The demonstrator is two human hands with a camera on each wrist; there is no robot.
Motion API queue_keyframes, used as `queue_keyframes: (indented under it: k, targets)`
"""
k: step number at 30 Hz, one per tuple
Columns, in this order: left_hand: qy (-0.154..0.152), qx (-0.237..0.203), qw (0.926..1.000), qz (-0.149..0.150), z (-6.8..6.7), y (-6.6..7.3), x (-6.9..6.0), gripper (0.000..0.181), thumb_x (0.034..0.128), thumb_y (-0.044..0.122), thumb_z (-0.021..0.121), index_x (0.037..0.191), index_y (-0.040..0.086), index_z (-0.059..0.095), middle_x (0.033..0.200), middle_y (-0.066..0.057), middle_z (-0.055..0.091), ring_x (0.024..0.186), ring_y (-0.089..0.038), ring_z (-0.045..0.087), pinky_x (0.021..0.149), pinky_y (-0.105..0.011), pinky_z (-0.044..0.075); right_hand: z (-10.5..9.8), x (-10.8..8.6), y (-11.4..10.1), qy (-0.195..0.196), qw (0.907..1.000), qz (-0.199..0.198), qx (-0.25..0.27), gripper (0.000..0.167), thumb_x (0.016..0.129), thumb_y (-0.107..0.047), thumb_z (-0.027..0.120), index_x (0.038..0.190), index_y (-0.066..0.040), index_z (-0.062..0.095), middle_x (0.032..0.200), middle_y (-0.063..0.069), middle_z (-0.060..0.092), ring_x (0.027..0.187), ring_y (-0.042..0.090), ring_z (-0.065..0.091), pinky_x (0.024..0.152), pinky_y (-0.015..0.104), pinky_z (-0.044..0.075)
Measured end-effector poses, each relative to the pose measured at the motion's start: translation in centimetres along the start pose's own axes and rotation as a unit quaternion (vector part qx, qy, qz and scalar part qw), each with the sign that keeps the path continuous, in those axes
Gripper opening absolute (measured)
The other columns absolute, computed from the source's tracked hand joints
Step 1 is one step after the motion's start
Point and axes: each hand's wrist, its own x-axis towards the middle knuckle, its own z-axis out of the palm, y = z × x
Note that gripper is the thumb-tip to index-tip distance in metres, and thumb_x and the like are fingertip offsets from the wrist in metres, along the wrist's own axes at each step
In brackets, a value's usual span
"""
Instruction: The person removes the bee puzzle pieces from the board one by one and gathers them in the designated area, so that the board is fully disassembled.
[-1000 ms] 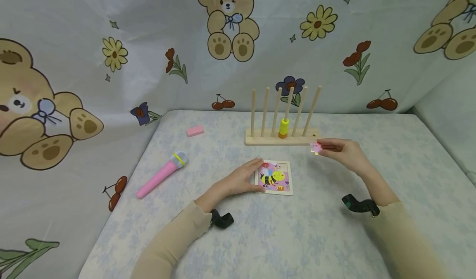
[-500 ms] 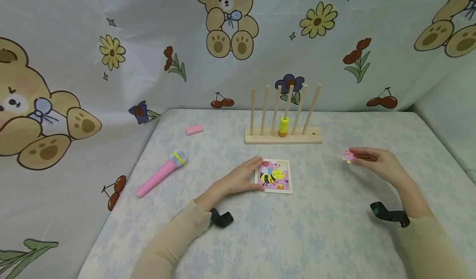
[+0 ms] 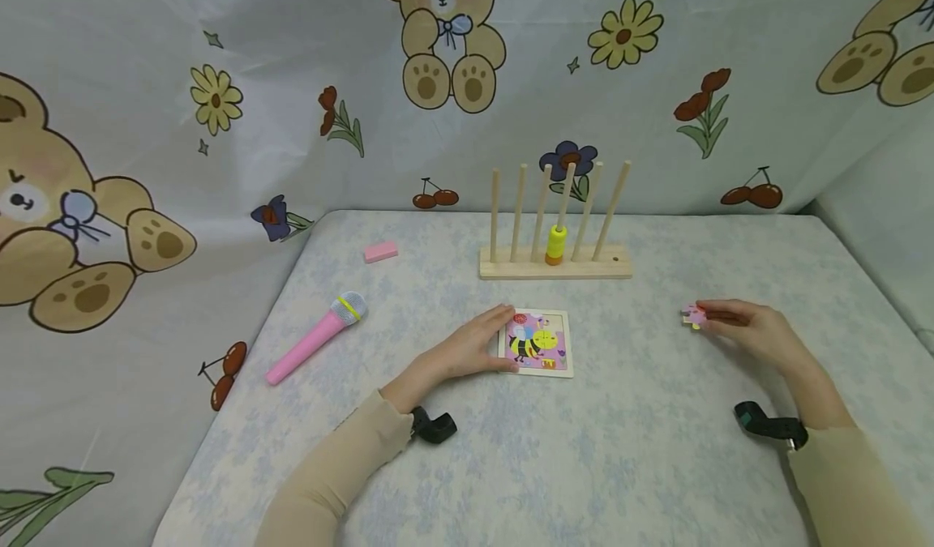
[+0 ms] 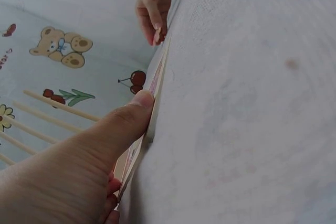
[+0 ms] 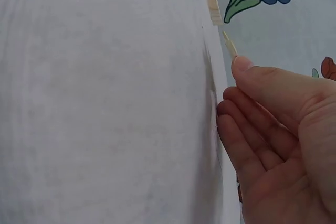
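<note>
A square bee puzzle (image 3: 543,351) in a pale wooden frame lies on the table, with a bare pale patch at its upper right. My left hand (image 3: 461,348) holds its left side, thumb at the near corner and fingers at the far one. The left wrist view shows the thumb (image 4: 128,119) on the frame's edge. To the right, my right hand (image 3: 759,332) pinches a small pink puzzle piece (image 3: 693,315) just over the table. Seen edge-on in the right wrist view, the piece (image 5: 229,44) pokes out past the thumb; the other fingers are loosely bent.
Behind the puzzle stands a wooden peg rack (image 3: 525,270), yellow and orange beads (image 3: 556,245) stacked on one peg. A pink toy microphone (image 3: 314,344) and a pink block (image 3: 381,252) lie to the left. A patterned cloth (image 3: 292,126) hangs behind the table.
My right hand has moved right, away from the peg rack, carrying the puzzle piece, then slightly down towards the table. My left hand has stayed on the puzzle.
</note>
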Motion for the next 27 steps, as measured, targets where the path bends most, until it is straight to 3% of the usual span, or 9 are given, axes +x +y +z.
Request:
queue_keyframes:
  k: [4,8,10,12,21,24,27]
  targets:
    - [-0.001,0.004,1.0000,-0.004,0.0,-0.1,-0.2,0.095,0.0805,0.046,0.072,0.150,0.005,0.023,0.155,-0.008,0.020,0.142,-0.017,0.013,0.112,-0.032,0.017,0.7,0.5,-0.1,0.009,0.9991,-0.025,-0.035,0.046,0.090,-0.031,0.066,0.125,-0.003,0.060,0.123,0.016,0.054,0.098,-0.005,0.046,0.073,0.006,0.037]
    - [0.003,0.008,1.0000,-0.003,-0.1,-0.1,-0.3,0.094,0.0810,0.045,0.072,0.150,0.004,0.022,0.155,-0.009,0.020,0.142,-0.018,0.013,0.112,-0.032,0.016,1.1,1.0,-0.4,0.013,0.9971,-0.049,-0.057,0.041,0.090,-0.025,0.066,0.121,0.001,0.061,0.122,0.021,0.052,0.111,0.029,0.048,0.092,0.038,0.041]
    - [0.003,0.008,1.0000,0.001,-0.2,0.0,-0.3,0.094,0.0814,0.045,0.072,0.150,0.004,0.022,0.155,-0.009,0.020,0.142,-0.018,0.012,0.113,-0.032,0.015,1.2,1.1,-0.5,0.014,0.9963,-0.057,-0.063,0.038,0.091,-0.021,0.066,0.119,0.004,0.061,0.121,0.022,0.051,0.114,0.041,0.044,0.090,0.056,0.037]
    - [0.002,0.006,1.0000,0.003,-0.2,0.1,-0.3,0.094,0.0815,0.045,0.072,0.150,0.004,0.022,0.155,-0.010,0.020,0.142,-0.018,0.012,0.113,-0.032,0.015,1.3,1.1,-0.5,0.013,0.9953,-0.065,-0.070,0.037,0.091,-0.019,0.065,0.118,0.006,0.061,0.121,0.024,0.050,0.114,0.045,0.042,0.088,0.064,0.034]
    - [0.005,0.012,0.9999,0.005,-0.1,-0.1,0.0,0.094,0.0812,0.045,0.072,0.149,0.003,0.023,0.154,-0.010,0.021,0.142,-0.019,0.013,0.112,-0.031,0.016,1.2,1.1,-0.5,0.005,0.9927,-0.084,-0.086,0.038,0.092,-0.016,0.063,0.121,0.008,0.059,0.117,0.021,0.049,0.108,0.042,0.045,0.082,0.060,0.037]
    - [0.005,0.010,0.9999,0.006,-0.2,-0.1,0.0,0.094,0.0808,0.045,0.072,0.149,0.003,0.023,0.154,-0.010,0.021,0.142,-0.019,0.013,0.112,-0.032,0.016,0.9,1.1,-0.8,-0.004,0.9953,-0.058,-0.077,0.042,0.093,-0.021,0.061,0.125,0.007,0.056,0.120,0.022,0.048,0.111,0.043,0.044,0.084,0.061,0.037]
    - [0.003,0.006,1.0000,0.005,-0.1,-0.1,0.0,0.095,0.0803,0.045,0.073,0.149,0.003,0.023,0.154,-0.010,0.020,0.142,-0.019,0.013,0.112,-0.032,0.015,0.3,0.8,-1.6,-0.002,0.9983,-0.027,-0.052,0.048,0.094,-0.030,0.060,0.130,0.000,0.054,0.127,0.018,0.047,0.113,0.021,0.048,0.090,0.036,0.044]
